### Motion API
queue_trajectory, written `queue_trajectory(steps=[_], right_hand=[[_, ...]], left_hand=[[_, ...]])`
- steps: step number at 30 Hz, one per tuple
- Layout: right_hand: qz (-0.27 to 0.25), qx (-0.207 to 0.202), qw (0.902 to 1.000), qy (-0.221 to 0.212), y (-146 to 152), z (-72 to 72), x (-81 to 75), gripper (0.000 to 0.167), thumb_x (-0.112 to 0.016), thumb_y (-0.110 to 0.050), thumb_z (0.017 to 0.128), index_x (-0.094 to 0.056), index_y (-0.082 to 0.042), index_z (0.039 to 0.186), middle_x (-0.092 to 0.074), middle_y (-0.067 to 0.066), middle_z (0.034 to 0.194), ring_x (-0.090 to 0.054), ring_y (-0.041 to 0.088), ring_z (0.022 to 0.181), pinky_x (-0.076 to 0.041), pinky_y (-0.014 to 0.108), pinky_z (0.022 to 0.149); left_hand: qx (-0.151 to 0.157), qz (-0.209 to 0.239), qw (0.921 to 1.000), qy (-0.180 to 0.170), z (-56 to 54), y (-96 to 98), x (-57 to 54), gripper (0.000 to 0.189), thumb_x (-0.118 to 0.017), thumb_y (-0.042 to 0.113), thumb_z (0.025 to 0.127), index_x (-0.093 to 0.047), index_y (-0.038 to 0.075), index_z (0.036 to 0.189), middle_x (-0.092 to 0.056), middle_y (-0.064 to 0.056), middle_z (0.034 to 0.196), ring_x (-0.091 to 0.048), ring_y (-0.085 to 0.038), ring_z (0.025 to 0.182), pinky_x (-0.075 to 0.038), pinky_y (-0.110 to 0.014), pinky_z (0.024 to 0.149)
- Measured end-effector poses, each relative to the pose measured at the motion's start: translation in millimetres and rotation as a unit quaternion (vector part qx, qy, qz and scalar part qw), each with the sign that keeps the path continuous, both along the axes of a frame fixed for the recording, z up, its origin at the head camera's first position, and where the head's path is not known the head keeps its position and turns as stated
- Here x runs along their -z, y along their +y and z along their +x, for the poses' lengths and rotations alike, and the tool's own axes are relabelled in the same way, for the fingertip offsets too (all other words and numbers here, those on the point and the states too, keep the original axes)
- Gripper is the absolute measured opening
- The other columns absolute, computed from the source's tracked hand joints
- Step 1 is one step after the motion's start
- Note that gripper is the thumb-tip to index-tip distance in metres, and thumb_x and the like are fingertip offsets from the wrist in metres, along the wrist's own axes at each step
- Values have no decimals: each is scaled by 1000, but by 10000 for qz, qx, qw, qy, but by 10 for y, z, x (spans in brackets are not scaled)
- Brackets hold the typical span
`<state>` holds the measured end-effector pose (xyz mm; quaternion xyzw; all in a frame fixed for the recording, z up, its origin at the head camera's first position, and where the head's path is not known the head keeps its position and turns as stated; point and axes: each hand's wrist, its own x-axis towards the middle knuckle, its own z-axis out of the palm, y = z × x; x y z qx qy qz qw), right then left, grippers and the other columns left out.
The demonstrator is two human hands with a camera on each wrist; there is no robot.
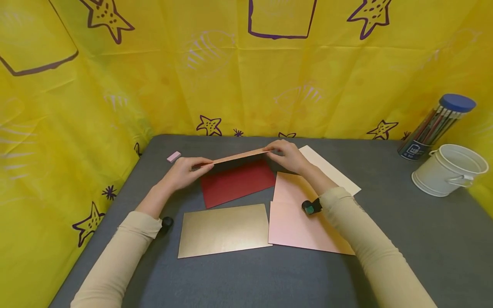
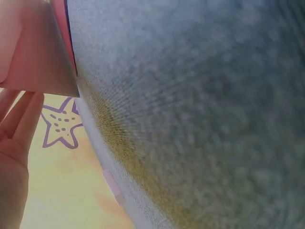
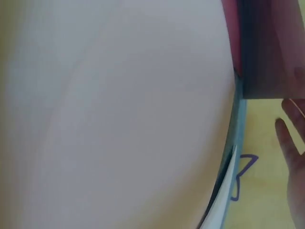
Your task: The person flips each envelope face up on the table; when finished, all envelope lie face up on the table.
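A flat, pale orange-pink rectangular paper piece (image 1: pixel 239 156) is held up between both hands, seen nearly edge-on in the head view. My left hand (image 1: pixel 185 171) pinches its left end between thumb and fingers; my right hand (image 1: pixel 286 155) does the same at the right end. Beneath it lies a red paper rectangle (image 1: pixel 239 186), partly covered by the raised piece. Closer to me is a shiny gold rectangle (image 1: pixel 225 231). The left wrist view shows the held piece (image 2: pixel 45 62) above the fingers (image 2: pixel 28 119). In the right wrist view its surface (image 3: pixel 267 57) looks dark mauve.
Pink (image 1: pixel 289 222) and peach (image 1: pixel 289 184) sheets overlap under my right forearm, with a cream sheet (image 1: pixel 331 169) behind. A small pink eraser-like block (image 1: pixel 174 156) lies back left. At right stand a blue-lidded pencil tub (image 1: pixel 433 128) and a white bucket (image 1: pixel 446 171). Yellow cloth hangs behind.
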<state>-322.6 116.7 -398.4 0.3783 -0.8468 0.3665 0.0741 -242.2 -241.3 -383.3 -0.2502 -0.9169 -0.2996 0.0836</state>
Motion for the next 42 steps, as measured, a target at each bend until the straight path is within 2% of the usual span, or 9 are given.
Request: queue_trajectory(steps=[3, 7, 11, 15, 21, 26, 32, 37, 42], right_hand=[[-256, 109, 9995, -114, 6, 22, -34, 17, -67, -12, 93, -73, -8, 108, -69, 6, 106, -59, 29, 100, -48, 46, 88], [-554, 289, 9976, -314, 1, 53, -77, 15, -68, -12, 93, -72, -8, 107, -68, 6, 103, -59, 26, 98, -48, 45, 88], [-952, 506, 9913, -751, -14, 67, -106, 16, -69, -14, 92, -72, -7, 106, -67, 8, 98, -60, 25, 94, -50, 41, 84], [-1143, 727, 9834, -1209, -28, 59, -114, 17, -70, -18, 92, -71, -6, 104, -66, 9, 95, -62, 27, 89, -52, 35, 78], [-691, 931, 9835, -1390, -35, 4, -60, 14, -68, -19, 93, -69, -6, 97, -68, 9, 95, -65, 25, 85, -52, 32, 72], [-229, 962, 9834, -1521, -42, -29, 3, 14, -67, -18, 94, -69, -5, 97, -69, 10, 97, -63, 24, 91, -51, 35, 78], [181, 1108, 9788, -1715, -37, -41, 50, 18, -67, -20, 94, -71, -5, 104, -70, 9, 99, -62, 24, 93, -51, 39, 85], [292, 1231, 9742, -1870, -54, -45, 72, 18, -68, -21, 93, -72, -6, 103, -70, 9, 98, -63, 23, 91, -51, 37, 84], [3, 1283, 9663, -2230, -110, -36, 74, 20, -68, -20, 93, -71, -3, 104, -71, 12, 98, -69, 24, 85, -55, 36, 81]], left_hand=[[-113, 313, 9993, 149, -4, -5, 0, 20, -69, 22, 93, -75, 12, 109, -73, -1, 100, -65, -13, 84, -53, -32, 74], [-393, 808, 9959, 127, -20, 6, 9, 19, -67, 21, 93, -75, 10, 107, -73, -3, 99, -64, -15, 84, -50, -22, 74], [-613, 1380, 9881, 284, -66, 28, 17, 18, -68, 17, 92, -75, 6, 105, -73, -7, 96, -64, -14, 81, -48, -16, 71], [-872, 1616, 9824, 333, -126, 38, 28, 21, -70, 21, 92, -75, 4, 103, -73, -8, 93, -63, -11, 77, -47, -15, 67], [-1039, 1369, 9851, -78, -207, 24, 60, 20, -70, 22, 91, -72, 3, 96, -71, -11, 86, -61, -18, 73, -46, -18, 63], [-1038, 1002, 9884, -481, -248, 3, 90, 19, -71, 20, 91, -71, 2, 97, -71, -12, 86, -59, -21, 73, -46, -23, 62], [-1059, 628, 9885, -876, -264, -33, 118, 17, -69, 16, 92, -68, 0, 95, -69, -15, 88, -61, -27, 78, -49, -34, 70], [-1255, 672, 9839, -1084, -277, -68, 135, 22, -68, 12, 92, -65, -5, 107, -69, -22, 100, -65, -33, 92, -51, -44, 84], [-1552, 869, 9758, -1271, -281, -46, 110, 35, -65, 10, 94, -57, -8, 122, -67, -25, 104, -66, -34, 89, -54, -44, 81]])
